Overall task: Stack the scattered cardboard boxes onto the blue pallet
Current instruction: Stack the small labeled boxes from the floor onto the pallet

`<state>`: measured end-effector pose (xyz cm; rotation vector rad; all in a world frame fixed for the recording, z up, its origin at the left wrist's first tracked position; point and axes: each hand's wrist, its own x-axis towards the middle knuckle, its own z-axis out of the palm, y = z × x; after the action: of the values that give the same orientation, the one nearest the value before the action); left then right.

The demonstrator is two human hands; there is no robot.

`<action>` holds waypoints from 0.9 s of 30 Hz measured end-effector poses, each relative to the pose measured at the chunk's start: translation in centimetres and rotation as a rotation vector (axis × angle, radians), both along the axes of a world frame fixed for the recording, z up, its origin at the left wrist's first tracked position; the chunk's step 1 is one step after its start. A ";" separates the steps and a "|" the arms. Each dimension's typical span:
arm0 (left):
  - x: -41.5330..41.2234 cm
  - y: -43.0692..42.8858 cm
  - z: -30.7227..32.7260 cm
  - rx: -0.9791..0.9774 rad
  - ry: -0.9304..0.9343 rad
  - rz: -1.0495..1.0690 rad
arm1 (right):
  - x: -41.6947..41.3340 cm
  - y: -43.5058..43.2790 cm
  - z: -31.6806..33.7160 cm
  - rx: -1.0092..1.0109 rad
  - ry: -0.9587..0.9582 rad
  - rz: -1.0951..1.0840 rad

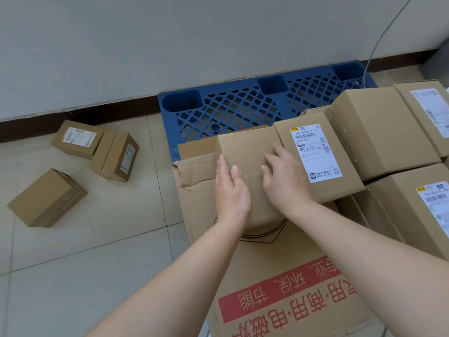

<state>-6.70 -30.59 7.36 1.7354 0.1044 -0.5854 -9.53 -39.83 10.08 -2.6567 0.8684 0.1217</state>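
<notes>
Pale tiled floor (97, 263) under a grey wall (170, 45); the blue pallet (243, 105) sits at its foot. On the pallet's near side I'm seating the plain box (250, 152); my left hand (230, 190) lies flat along its edge and my right hand (284, 183) rests loosely on top, seemingly gripping nothing. Next, I judge: let go, then fetch the three loose boxes (46, 198) left of the pallet.

Three loose cardboard boxes (46, 198) lay on the floor (97, 251). At least six stacked boxes (384, 127) sat by one blue pallet (230, 110). Two hands showed, left hand (232, 188) and right hand (284, 181), plus one cable (379, 45).
</notes>
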 end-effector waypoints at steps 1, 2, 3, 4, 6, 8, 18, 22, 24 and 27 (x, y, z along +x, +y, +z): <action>-0.2 -0.1 0.1 0.001 -0.002 -0.009 | 0.1 0.3 0.0 -0.006 -0.001 0.021; -0.3 -0.2 0.1 0.000 -0.003 -0.017 | 0.2 0.6 0.0 -0.008 0.004 0.029; -0.3 -0.2 0.1 0.001 -0.003 -0.023 | 0.3 0.8 0.1 -0.009 0.011 0.025; -0.3 -0.2 0.1 0.003 -0.002 -0.025 | 0.4 0.9 0.1 -0.009 0.015 0.015; -0.2 -0.1 0.2 0.004 0.000 -0.020 | 0.6 1.0 0.2 -0.008 0.018 -0.004; 0.1 0.2 0.3 0.001 0.000 -0.021 | 0.7 1.1 0.2 -0.009 0.017 -0.017; 4.6 5.9 2.6 -0.010 0.000 0.051 | 3.7 5.1 1.3 0.009 -0.106 0.003; 8.3 10.7 3.5 0.004 -0.017 0.132 | 6.8 8.9 1.8 0.057 -0.161 0.071; 10.3 13.5 3.8 0.027 -0.032 0.182 | 8.7 11.0 2.0 0.081 -0.175 0.106; 13.3 18.1 4.0 0.050 -0.033 0.263 | 11.8 14.6 2.3 0.091 -0.181 0.152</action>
<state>6.60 -12.53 11.39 1.7441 0.3214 -0.3629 2.27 -25.26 12.36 -2.5973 0.5897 -0.0414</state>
